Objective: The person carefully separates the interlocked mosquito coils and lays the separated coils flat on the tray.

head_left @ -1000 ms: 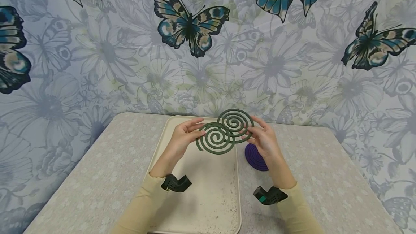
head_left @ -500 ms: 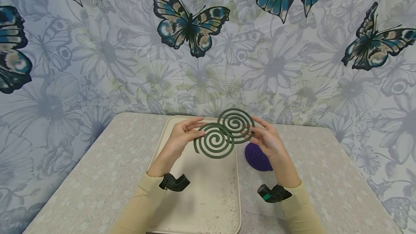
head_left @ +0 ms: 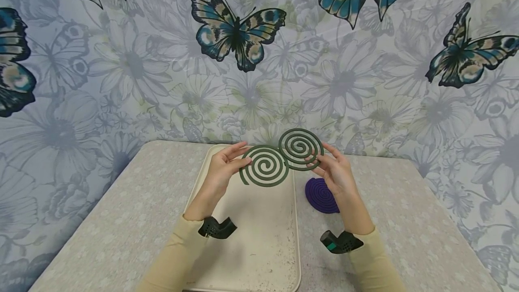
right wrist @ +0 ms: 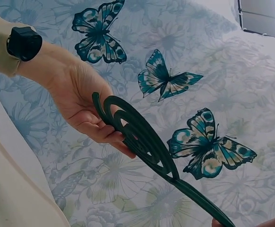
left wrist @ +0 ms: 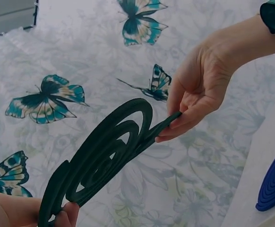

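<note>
A dark green piece of two joined flat spirals (head_left: pixel 265 166) is held up above the tray (head_left: pixel 259 238). My left hand (head_left: pixel 220 175) pinches the outer edge of its left spiral between thumb and fingers. At the other end, the thumb and fingers of my right hand (head_left: pixel 338 172) grip the right spiral (head_left: pixel 301 144), some fingers lying behind it. In the left wrist view the green piece (left wrist: pixel 118 151) is seen tilted, stretched between both hands. The right wrist view shows it (right wrist: pixel 147 142) nearly edge-on.
A purple spiral disc (head_left: pixel 321 196) lies on the table (head_left: pixel 389 220) right of the tray, partly covered by my right hand. Behind the table hangs a cloth (head_left: pixel 162 57) printed with flowers and butterflies. The tray has dark specks along its right side.
The two spirals have spread further apart, and the green piece has risen slightly. My right hand has shifted a little to the right; both hands keep hold.
</note>
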Action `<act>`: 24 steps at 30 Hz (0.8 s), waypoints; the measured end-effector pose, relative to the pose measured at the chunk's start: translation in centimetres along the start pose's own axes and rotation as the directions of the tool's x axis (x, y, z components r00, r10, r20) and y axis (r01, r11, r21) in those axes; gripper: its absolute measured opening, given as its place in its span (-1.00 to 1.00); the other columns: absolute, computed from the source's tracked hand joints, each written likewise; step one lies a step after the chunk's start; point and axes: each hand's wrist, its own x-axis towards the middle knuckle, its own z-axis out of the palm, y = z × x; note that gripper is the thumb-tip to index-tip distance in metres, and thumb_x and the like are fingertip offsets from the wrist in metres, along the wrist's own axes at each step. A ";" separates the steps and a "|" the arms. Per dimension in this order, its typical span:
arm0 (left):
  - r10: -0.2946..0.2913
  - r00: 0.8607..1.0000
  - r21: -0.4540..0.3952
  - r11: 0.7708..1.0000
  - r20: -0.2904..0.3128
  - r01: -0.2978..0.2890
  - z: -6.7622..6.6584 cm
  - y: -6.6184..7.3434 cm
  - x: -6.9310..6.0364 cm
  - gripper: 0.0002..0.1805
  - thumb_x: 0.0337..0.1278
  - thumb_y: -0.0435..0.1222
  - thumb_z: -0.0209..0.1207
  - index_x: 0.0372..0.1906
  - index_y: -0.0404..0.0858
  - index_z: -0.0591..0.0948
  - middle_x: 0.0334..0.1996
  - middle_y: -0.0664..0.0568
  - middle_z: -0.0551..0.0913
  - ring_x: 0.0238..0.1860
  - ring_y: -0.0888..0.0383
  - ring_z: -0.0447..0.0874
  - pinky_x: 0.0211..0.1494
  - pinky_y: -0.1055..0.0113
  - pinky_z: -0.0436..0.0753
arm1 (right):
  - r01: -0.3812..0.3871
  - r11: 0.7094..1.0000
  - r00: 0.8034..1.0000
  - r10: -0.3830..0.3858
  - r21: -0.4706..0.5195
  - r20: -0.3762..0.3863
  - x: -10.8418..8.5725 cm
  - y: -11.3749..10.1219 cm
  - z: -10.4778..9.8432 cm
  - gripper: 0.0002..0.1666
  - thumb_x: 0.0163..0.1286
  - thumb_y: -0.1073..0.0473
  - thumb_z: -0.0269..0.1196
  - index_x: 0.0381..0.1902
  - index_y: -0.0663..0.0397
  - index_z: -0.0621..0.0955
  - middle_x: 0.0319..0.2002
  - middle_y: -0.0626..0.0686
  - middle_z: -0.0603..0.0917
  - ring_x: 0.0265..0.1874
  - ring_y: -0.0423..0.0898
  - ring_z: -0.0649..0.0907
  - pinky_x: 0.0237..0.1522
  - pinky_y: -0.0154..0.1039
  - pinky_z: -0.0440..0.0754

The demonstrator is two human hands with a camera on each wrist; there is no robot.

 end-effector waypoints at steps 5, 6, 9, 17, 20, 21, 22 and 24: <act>-0.005 1.000 -0.002 1.000 -0.025 0.005 -0.2 -0.1 0.1 -0.48 0.20 -0.48 0.14 0.29 -0.27 0.42 0.26 -0.21 0.48 -0.35 0.38 0.71 -0.03 0.47 0.65 | -0.006 1.000 0.999 0.006 -0.004 -0.040 0.0 -0.2 -0.1 -0.32 0.41 0.51 -0.12 0.45 0.25 0.04 -0.22 -0.03 0.59 -0.38 -0.26 0.70 -0.30 -0.38 0.71; -0.006 1.000 -0.004 1.000 -0.029 0.006 -0.2 -0.1 0.1 -0.49 0.20 -0.48 0.14 0.28 -0.27 0.43 0.26 -0.20 0.48 -0.36 0.37 0.70 -0.03 0.47 0.65 | -0.008 1.000 0.999 0.008 -0.008 -0.049 0.0 -0.2 -0.1 -0.32 0.42 0.50 -0.12 0.46 0.24 0.03 -0.18 -0.02 0.56 -0.38 -0.27 0.70 -0.27 -0.38 0.71; -0.002 0.999 -0.012 1.000 -0.040 0.002 -0.3 -0.2 0.3 -0.49 0.20 -0.48 0.14 0.28 -0.30 0.42 0.26 -0.22 0.47 -0.37 0.38 0.70 -0.05 0.48 0.65 | -0.013 1.000 0.997 0.012 -0.009 -0.072 0.0 -0.2 -0.3 -0.31 0.43 0.48 -0.12 0.47 0.21 0.02 -0.08 0.02 0.47 -0.37 -0.28 0.69 -0.22 -0.39 0.71; -0.014 0.991 -0.038 0.999 -0.136 0.009 -0.9 -0.8 1.0 -0.51 0.19 -0.51 0.13 0.25 -0.33 0.44 0.26 -0.22 0.47 -0.41 0.39 0.67 -0.15 0.52 0.65 | -0.028 0.999 0.995 0.030 0.020 -0.094 0.5 0.1 -0.6 -0.31 0.43 0.47 -0.10 0.47 0.17 0.04 -0.15 -0.01 0.52 -0.39 -0.25 0.72 -0.25 -0.37 0.71; -0.042 0.980 -0.038 0.999 -0.197 0.035 -1.4 -1.5 1.6 -0.50 0.18 -0.50 0.15 0.26 -0.30 0.45 0.26 -0.19 0.48 -0.41 0.41 0.65 -0.15 0.53 0.64 | -0.025 0.999 0.994 0.027 0.021 -0.104 0.6 0.3 -0.6 -0.35 0.43 0.47 -0.09 0.44 0.19 0.09 -0.20 -0.02 0.57 -0.39 -0.23 0.72 -0.26 -0.36 0.72; -0.054 0.974 -0.036 0.998 -0.218 0.048 -1.6 -1.7 1.9 -0.49 0.18 -0.49 0.15 0.27 -0.29 0.44 0.26 -0.17 0.48 -0.40 0.43 0.64 -0.15 0.54 0.63 | -0.024 1.000 0.994 0.025 0.019 -0.104 0.6 0.3 -0.6 -0.35 0.43 0.47 -0.09 0.43 0.19 0.10 -0.19 -0.02 0.57 -0.39 -0.23 0.72 -0.26 -0.35 0.72; -0.071 0.968 -0.038 0.997 -0.239 0.063 -1.9 -2.0 2.1 -0.48 0.18 -0.49 0.16 0.28 -0.25 0.44 0.26 -0.14 0.48 -0.39 0.45 0.64 -0.15 0.55 0.62 | -0.020 1.000 0.994 0.021 0.013 -0.103 0.7 0.4 -0.6 -0.35 0.43 0.47 -0.09 0.44 0.20 0.09 -0.18 -0.02 0.56 -0.39 -0.24 0.72 -0.26 -0.36 0.72; -0.096 0.959 -0.047 0.995 -0.266 0.087 -2.3 -2.7 2.6 -0.45 0.19 -0.48 0.15 0.30 -0.20 0.41 0.28 -0.10 0.46 -0.37 0.45 0.63 -0.16 0.56 0.61 | -0.013 1.000 0.995 0.013 0.001 -0.102 0.7 0.5 -0.6 -0.34 0.42 0.47 -0.08 0.45 0.21 0.09 -0.16 -0.02 0.56 -0.38 -0.25 0.72 -0.26 -0.35 0.72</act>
